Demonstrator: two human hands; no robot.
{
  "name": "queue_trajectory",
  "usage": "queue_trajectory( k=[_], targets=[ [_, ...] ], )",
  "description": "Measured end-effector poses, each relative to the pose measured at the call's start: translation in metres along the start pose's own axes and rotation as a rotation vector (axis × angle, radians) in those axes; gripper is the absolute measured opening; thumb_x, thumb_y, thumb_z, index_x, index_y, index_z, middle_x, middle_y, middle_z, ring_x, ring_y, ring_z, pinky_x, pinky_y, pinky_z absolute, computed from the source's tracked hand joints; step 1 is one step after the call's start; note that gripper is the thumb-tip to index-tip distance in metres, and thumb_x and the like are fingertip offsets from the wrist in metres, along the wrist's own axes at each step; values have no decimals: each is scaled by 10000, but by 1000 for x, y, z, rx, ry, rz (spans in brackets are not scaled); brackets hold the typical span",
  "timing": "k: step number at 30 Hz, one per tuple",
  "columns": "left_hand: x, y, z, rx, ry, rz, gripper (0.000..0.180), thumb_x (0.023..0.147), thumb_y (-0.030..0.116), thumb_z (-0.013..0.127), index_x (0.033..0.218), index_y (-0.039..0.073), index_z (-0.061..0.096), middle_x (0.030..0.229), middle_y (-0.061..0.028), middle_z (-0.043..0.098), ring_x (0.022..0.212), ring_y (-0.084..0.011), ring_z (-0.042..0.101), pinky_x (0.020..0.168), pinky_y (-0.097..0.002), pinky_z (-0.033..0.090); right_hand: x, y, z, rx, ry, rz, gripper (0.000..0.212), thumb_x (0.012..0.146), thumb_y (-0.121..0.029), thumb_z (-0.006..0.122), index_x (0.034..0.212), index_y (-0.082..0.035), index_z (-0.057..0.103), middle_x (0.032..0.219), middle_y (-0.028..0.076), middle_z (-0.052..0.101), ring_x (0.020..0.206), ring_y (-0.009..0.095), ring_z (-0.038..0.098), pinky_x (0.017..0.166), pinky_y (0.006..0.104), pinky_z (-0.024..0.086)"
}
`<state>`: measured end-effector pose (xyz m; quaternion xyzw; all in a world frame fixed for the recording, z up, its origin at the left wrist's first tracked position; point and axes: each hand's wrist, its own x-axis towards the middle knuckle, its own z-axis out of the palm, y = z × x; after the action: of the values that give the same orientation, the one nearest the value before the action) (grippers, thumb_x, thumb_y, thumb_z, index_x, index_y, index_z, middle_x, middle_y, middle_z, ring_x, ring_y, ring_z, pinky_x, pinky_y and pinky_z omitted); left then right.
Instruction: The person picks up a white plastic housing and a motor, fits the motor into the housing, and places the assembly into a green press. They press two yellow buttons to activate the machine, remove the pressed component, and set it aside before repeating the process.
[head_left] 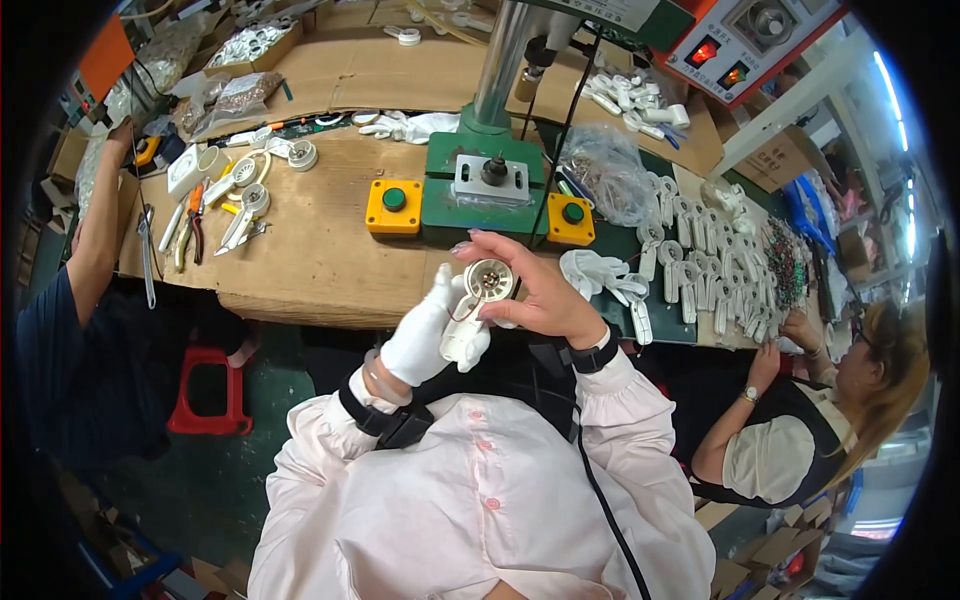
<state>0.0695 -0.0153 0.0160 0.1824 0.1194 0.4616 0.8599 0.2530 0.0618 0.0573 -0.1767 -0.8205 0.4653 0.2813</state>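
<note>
A white handheld fan body [491,281] is between my two hands, just in front of the table edge. Its round head faces up and shows a copper-coloured motor part inside, with a thin reddish wire running down towards the handle. My left hand [425,335], in a white glove, is closed around the handle side. My bare right hand [548,297] grips the round head, with the thumb at its lower rim and the fingers curved over the top. Beyond my hands stands a green press [440,210] with a metal fixture plate [513,181] on its base.
Yellow button boxes [393,207] flank the press. At right lie a white glove [592,272], rows of white fan bodies [710,250] and a plastic bag [605,175]. Pliers [190,228] and fan parts [244,172] lie at left. Co-workers sit on both sides; a red stool [212,392] stands below.
</note>
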Motion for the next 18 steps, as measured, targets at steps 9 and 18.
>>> queue_trajectory(
  k=[9, 18],
  targets=[
    [17, -23, -30, 54, 150, 109, 470, 1035, 459, 344, 1284, 95, 504, 1038, -74, 623, 724, -154, 611, 608, -280, 515, -16, -21, 18, -654, 348, -241, 613, 654, -281, 846, 1201, -115, 625, 1209, 81, 585, 1156, 274, 537, 1051, 477, 379],
    [21, -30, -37, -28, 144, 298, 361, 1044, 331, 413, 1295, 87, 501, 1124, -48, 598, 964, -134, 592, 818, -271, 503, -26, -1, 61, -923, 471, -295, 319, 666, -121, 773, 975, -186, 721, 1030, -14, 656, 1015, 210, 572, 998, 477, 396]
  ],
)
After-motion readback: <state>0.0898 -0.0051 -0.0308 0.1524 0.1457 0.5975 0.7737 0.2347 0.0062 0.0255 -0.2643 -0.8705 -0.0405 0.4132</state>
